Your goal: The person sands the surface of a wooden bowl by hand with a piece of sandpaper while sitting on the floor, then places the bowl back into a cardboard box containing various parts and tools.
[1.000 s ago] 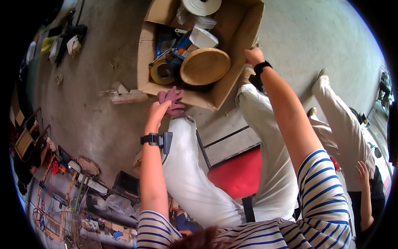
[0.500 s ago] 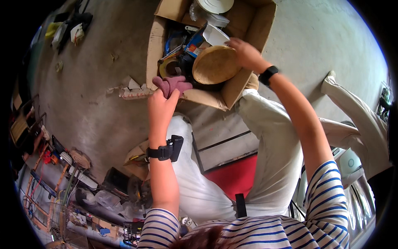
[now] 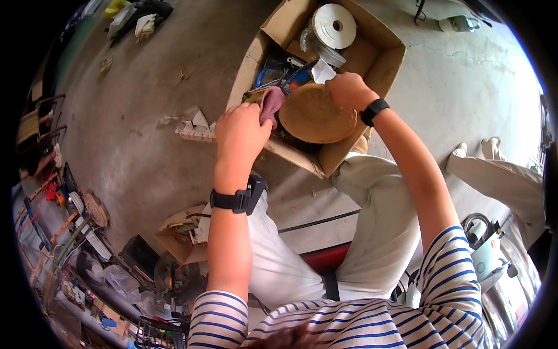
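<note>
My left hand (image 3: 241, 131) is closed round a mauve cloth (image 3: 271, 104) at the near left edge of an open cardboard box (image 3: 247, 75). Inside the box, a shallow round tan bowl (image 3: 314, 114) lies over other items. My right hand (image 3: 350, 92) has its fingers curled at the bowl's far right rim, apparently gripping it; the fingertips are partly hidden. A white piece (image 3: 323, 71) sticks up right beside those fingers. A large white roll (image 3: 334, 26) rests at the far end of the box, and blue cables (image 3: 268, 74) lie along its left side.
Torn cardboard scraps (image 3: 197, 125) lie on the concrete floor left of the box. A smaller carton (image 3: 177, 232) and assorted clutter stand at the lower left. Another person's legs (image 3: 494, 180) are at the right. Dark bundled items (image 3: 139, 20) lie far left.
The box now sits farther right in the picture and looks turned. My left hand has moved right and rolled over with the cloth. My right hand's fingers have curled in at the bowl's rim.
</note>
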Demonstrator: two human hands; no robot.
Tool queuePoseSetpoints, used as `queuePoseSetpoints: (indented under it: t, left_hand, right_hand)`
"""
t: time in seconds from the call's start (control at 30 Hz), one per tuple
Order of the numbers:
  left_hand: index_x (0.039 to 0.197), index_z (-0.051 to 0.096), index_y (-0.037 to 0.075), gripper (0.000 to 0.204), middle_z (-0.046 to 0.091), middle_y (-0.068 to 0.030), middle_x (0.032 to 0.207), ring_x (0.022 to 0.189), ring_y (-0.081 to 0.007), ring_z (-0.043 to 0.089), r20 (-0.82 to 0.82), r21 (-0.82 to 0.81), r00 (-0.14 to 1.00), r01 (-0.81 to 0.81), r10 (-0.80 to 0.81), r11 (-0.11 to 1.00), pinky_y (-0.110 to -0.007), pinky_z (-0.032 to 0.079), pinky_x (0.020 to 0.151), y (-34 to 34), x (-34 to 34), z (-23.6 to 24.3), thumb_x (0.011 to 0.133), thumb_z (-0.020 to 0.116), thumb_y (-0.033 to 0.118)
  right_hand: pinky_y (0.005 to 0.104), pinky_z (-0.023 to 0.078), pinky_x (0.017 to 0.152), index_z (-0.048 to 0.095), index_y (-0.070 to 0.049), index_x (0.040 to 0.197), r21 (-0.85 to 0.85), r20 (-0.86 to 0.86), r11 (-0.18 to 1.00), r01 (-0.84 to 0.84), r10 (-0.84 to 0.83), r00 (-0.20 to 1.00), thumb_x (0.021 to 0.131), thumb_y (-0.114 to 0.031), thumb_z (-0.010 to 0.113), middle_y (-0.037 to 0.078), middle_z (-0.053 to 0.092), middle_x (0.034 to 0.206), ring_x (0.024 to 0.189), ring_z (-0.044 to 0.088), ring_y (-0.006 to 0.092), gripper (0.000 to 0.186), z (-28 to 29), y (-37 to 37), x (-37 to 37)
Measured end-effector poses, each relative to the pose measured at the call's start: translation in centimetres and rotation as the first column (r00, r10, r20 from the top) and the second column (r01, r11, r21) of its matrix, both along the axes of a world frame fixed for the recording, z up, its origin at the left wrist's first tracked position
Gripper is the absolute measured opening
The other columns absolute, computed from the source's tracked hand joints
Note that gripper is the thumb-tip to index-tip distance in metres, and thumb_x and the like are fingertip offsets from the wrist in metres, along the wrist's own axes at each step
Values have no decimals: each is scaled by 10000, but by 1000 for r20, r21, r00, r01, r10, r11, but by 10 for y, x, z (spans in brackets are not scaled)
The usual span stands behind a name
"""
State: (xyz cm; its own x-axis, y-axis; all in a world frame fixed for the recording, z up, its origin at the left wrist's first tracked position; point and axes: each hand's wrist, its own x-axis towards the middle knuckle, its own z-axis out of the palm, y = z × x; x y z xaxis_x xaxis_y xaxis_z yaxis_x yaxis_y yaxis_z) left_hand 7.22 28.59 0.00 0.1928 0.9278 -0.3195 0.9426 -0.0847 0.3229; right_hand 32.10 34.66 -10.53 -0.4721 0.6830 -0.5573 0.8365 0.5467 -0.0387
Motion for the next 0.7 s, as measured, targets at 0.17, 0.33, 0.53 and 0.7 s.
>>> queuePoseSetpoints:
  t: [0.17,0.33,0.53,0.7]
  left_hand:
    - [795,618,9,230,614,-158,856,797,-322,585,67,36,989,-132,130,991,-390,465,704,4,2,24,719,599,226]
    - [905,593,-23,301,614,-176,901,840,-230,593,390,-162,821,-386,418,908,-321,453,695,8,1,35,780,597,251]
    - [1155,468,32,393,554,-88,1053,955,-195,556,738,-613,-354,2,574,790,-342,482,756,5,12,68,810,583,181]
    - [1118,420,46,387,497,-98,1116,1034,-200,503,821,-485,-372,-51,434,873,-373,499,781,5,8,69,807,622,157]
  right_hand:
    - [389,495,630,607,-42,741,129,-316,916,380,-325,891,708,-187,542,154,624,775,717,604,336,163,117,2,6]
    - [368,507,626,582,0,854,40,-645,594,803,-598,475,763,-172,510,176,628,763,677,612,330,207,191,-48,9]
    - [269,532,625,452,-5,1164,-742,-598,338,580,-723,-344,818,-103,445,72,553,1012,818,571,132,360,182,-82,10]
    - [269,500,729,469,-40,1158,-784,-573,337,521,-717,-398,803,-90,447,35,552,951,856,542,115,359,199,-70,5]
